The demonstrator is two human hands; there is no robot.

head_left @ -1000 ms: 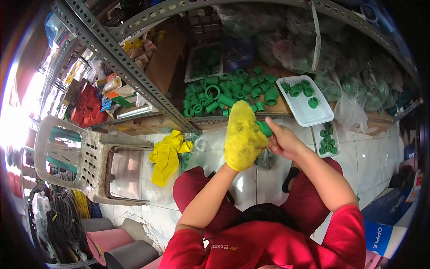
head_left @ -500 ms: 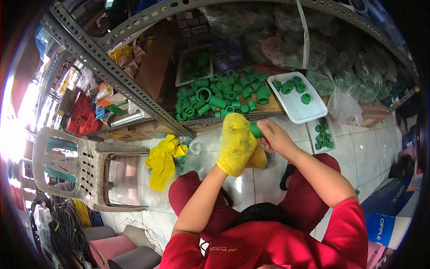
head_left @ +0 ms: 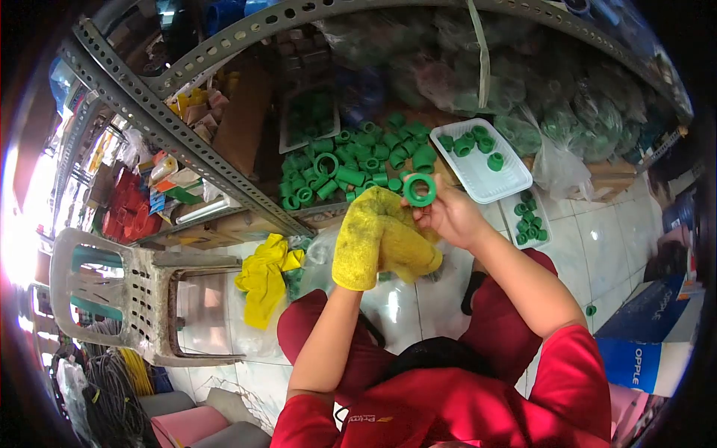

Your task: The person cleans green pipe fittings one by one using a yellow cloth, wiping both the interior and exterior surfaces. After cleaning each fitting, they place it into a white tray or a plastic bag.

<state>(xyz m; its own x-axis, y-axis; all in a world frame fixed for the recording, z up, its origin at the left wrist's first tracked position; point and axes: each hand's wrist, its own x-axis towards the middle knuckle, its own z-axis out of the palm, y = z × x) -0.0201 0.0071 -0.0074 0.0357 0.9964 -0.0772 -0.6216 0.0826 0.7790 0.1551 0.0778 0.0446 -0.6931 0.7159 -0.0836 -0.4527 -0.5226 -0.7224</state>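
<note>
Tiles (head_left: 433,291) of white colour cover the floor, and they look glossy. At the far left I see a grey plastic chair (head_left: 127,291) lying on its side, and just beside it a yellow rag (head_left: 263,275) hangs over a clear plastic bag. Behind them a slotted steel shelf frame (head_left: 187,149) crosses the view diagonally. On the low shelf board lies a heap of green pipe fittings (head_left: 351,160). My left hand (head_left: 366,243) is wrapped in a yellow cloth, so I cannot tell how its fingers stand. My right hand (head_left: 448,216) pinches a green ring fitting (head_left: 419,190) between the fingertips, raised in front of the shelf edge. Further right a white tray (head_left: 482,160) holds some fittings, and a blue OPPLE box (head_left: 646,351) stands on the floor.
</note>
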